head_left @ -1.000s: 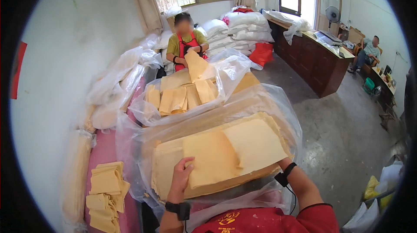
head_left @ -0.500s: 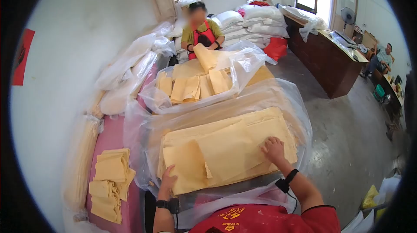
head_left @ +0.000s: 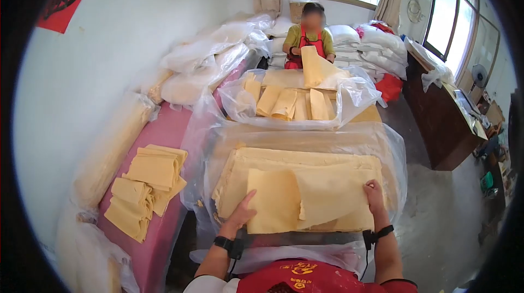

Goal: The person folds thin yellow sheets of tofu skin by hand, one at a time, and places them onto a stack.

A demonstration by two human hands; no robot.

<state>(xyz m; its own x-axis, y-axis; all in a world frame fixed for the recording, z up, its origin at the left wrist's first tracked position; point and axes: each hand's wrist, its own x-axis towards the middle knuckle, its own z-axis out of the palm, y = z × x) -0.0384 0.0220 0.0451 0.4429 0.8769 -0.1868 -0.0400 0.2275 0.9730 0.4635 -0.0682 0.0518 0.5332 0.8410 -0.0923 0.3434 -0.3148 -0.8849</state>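
A thin pale yellow sheet (head_left: 338,189) lies on a stack of similar sheets (head_left: 240,157), its left part folded over into a flap (head_left: 271,200). My left hand (head_left: 242,214) is at the flap's left edge, with thumb and fingers apart. At the sheet's right end my right hand (head_left: 375,196) has its fingers curled closed on the edge. Clear plastic (head_left: 394,175) spreads beneath the stack. To the left, several folded yellow sheets (head_left: 155,168) lie in piles on a pink surface (head_left: 164,246).
Across from me, a person in a red apron (head_left: 311,42) handles a raised sheet (head_left: 318,67) behind a plastic-lined batch of folded pieces (head_left: 285,104). White sacks (head_left: 376,47) are stacked behind. Plastic-wrapped bundles (head_left: 112,148) line the left wall, and a dark wooden desk (head_left: 442,121) stands right.
My right hand has moved from lying on top of the sheet to its right edge and closed. My left hand stays by the flap's left edge. The view has shifted left.
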